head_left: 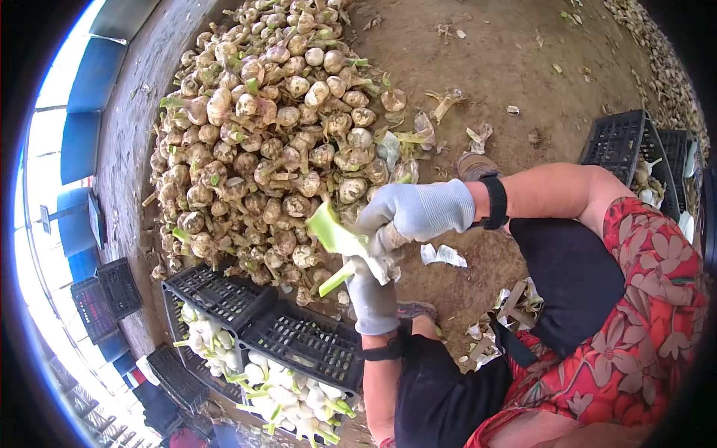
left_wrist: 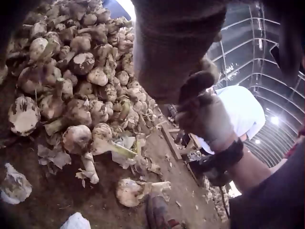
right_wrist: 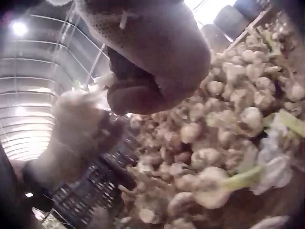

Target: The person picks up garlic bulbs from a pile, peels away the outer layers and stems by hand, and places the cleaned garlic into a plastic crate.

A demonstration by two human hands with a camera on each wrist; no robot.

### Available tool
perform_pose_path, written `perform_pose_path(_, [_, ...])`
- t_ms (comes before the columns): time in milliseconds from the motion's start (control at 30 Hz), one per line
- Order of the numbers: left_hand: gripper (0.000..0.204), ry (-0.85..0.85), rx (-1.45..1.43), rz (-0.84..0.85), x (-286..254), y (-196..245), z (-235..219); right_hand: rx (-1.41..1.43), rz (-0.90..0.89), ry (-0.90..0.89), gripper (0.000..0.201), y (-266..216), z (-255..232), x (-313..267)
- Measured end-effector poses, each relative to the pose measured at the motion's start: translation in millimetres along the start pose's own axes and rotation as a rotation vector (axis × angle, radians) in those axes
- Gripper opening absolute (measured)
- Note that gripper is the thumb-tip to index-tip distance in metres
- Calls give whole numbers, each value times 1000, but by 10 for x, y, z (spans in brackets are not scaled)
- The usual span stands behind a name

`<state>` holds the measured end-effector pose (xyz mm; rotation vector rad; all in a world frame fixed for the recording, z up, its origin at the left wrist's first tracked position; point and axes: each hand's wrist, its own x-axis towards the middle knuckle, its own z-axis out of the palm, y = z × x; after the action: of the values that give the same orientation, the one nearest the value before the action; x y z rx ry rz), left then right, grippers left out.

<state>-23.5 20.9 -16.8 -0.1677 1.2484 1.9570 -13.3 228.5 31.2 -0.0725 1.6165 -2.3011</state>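
The left hand (head_left: 373, 295), in a grey glove, comes from the bottom of the head view and grips a garlic plant with a cut green stalk (head_left: 337, 278). Just above it, the right hand (head_left: 418, 211), also gloved, has its fingers curled and pinches the pale-green and white outer leaf (head_left: 340, 237). The bulb is hidden between the hands. In the left wrist view the right hand (left_wrist: 207, 119) is close to the left glove (left_wrist: 176, 47). The right wrist view shows the left hand (right_wrist: 78, 129) blurred beside the right glove (right_wrist: 152, 52).
A large heap of untrimmed garlic (head_left: 261, 142) lies beyond the hands. Black crates (head_left: 299, 340) with cleaned white garlic (head_left: 291, 396) stand at lower left. Another crate (head_left: 616, 142) is at upper right. Peel scraps (head_left: 443, 255) and a shoe (head_left: 478, 166) are on the dirt floor.
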Motion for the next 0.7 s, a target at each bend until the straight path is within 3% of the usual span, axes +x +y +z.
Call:
perform_pose_path(33, [59, 108, -26, -17, 37, -26, -30, 32, -55, 32, 13, -10, 41, 6])
perform_pose_path(100, [48, 93, -181, 70, 43, 113, 78, 127, 43, 174, 15, 219, -269, 145])
perform_pose_path(133, [48, 14, -248, 85, -34, 214, 128, 128, 68, 354, 13, 243, -434, 141])
perform_pose_path(167, [49, 156, -52, 178, -86, 286, 267, 88, 59, 490, 14, 281, -575, 126])
perform_pose_path(200, [50, 157, -17, 214, -85, 262, 183, 45, 55, 627, 14, 320, -715, 111])
perform_pose_path(233, [51, 160, 21, 248, -91, 246, 88, -14, 104, 575, 18, 461, -888, 80])
perform_pose_path(300, [53, 210, -47, 167, -112, 356, 92, -655, 240, -55, 30, 362, -904, 15])
perform_pose_path(367, [55, 235, -51, 144, -89, 367, 52, -1340, 389, -315, 50, 97, -420, -126])
perform_pose_path(467, [57, 212, -2, 171, -52, 284, -42, -1077, -133, 76, 53, 324, -132, -49])
perform_pose_path(567, [59, 115, -47, 142, -63, 282, 10, -855, -434, 144, 54, 321, 110, 180])
perform_pose_path(700, [59, 130, -245, 84, -97, 316, 25, -479, -1, 62, 25, 318, 209, 261])
